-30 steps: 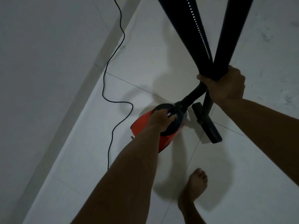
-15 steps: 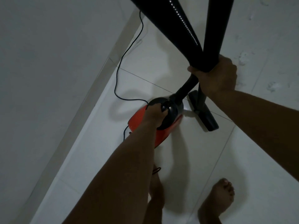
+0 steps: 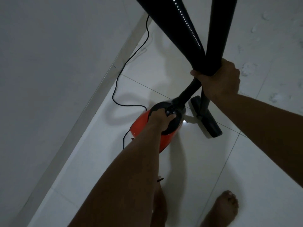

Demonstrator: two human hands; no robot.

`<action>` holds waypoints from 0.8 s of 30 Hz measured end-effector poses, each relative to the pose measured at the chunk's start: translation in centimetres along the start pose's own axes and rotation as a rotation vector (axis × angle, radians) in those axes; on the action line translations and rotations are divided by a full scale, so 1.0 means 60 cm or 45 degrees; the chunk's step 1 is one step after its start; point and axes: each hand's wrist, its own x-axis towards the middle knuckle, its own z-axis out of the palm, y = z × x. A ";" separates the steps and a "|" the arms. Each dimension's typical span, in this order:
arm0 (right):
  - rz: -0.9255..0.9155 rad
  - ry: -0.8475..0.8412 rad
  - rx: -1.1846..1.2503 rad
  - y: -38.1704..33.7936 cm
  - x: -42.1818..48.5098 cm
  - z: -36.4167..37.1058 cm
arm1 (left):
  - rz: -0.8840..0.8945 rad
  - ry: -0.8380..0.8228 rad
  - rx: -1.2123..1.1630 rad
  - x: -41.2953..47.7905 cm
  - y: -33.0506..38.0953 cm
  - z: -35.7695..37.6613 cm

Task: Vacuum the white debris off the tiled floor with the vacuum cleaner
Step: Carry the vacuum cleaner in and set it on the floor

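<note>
Left hand (image 3: 161, 119): fingers wrapped tight round the curved black handle (image 3: 157, 106) on top of the orange-red plastic vacuum cleaner body (image 3: 141, 126). I hold it there so the body travels with me and doesn't drag on its thin black power cord (image 3: 129, 61), which trails slack along the foot of the grey wall (image 3: 49, 63). Cannot tell whether the body is lifted or resting on the glossy white tiled floor (image 3: 246, 161).

Right hand (image 3: 221, 81): clenched round two things at once, the wide black ribbed hose (image 3: 177, 22) and the straight black wand (image 3: 219, 22), bunched where they cross. Judgement: one fist keeps the hose loop clear while it steers the wand.

The flat black floor nozzle (image 3: 208, 122) is down at the tile, just beside the body. The white crumbly debris (image 3: 247, 71) lies in patches beyond and right of my right hand, apart from the nozzle. Not yet picked up.

Next: swing the nozzle out toward those patches. Risk: the cord may snag behind the body.
</note>
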 end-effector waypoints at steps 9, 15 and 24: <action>0.054 0.007 0.096 0.015 -0.012 -0.009 | 0.160 0.059 0.051 -0.030 -0.015 -0.001; 0.067 -0.002 0.155 0.027 -0.018 -0.011 | 0.084 0.167 0.147 -0.078 -0.075 -0.032; -0.066 -0.012 0.284 0.052 -0.020 0.003 | 0.061 0.072 0.354 -0.084 -0.166 0.023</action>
